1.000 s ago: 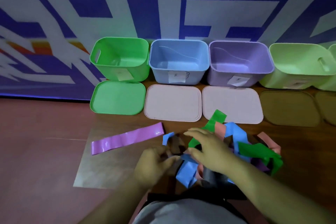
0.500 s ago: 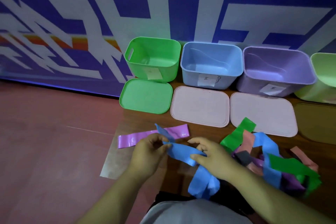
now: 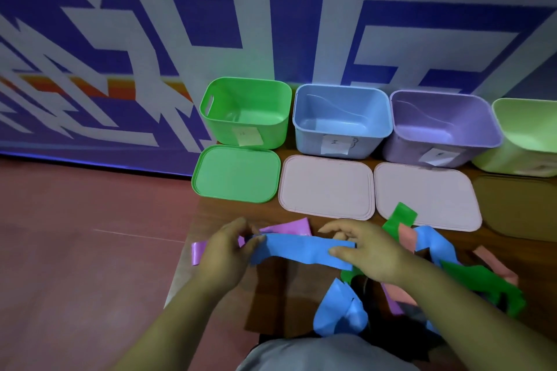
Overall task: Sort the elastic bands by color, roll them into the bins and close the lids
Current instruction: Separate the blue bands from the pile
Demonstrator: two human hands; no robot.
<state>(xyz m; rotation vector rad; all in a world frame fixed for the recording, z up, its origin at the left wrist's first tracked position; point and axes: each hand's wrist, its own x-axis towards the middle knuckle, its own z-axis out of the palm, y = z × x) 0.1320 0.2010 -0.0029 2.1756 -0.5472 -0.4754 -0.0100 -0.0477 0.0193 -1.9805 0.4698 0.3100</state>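
Note:
A blue elastic band [image 3: 301, 250] is stretched flat between my hands above the brown mat. My left hand [image 3: 224, 253] pinches its left end and my right hand [image 3: 370, 253] pinches its right end. A purple band [image 3: 286, 227] lies flat behind it, partly hidden by my left hand. To the right sits a tangled pile of bands [image 3: 452, 274] in green, pink, blue and purple. Another blue band [image 3: 340, 310] lies bunched near my lap. Open bins stand by the wall: green bin [image 3: 245, 132], blue bin [image 3: 313, 137], purple bin [image 3: 401, 147].
A green lid [image 3: 236, 173] and two pale pink lids [image 3: 327, 187] [image 3: 428, 196] lie flat in front of the bins. A light green bin [image 3: 512, 156] stands at the far right with a dark lid [image 3: 518, 208] before it. Red floor [image 3: 90, 235] spreads to the left.
My hands have pulled the blue band out of the pile and spread it straight between them. The view has shifted so the bins sit further right.

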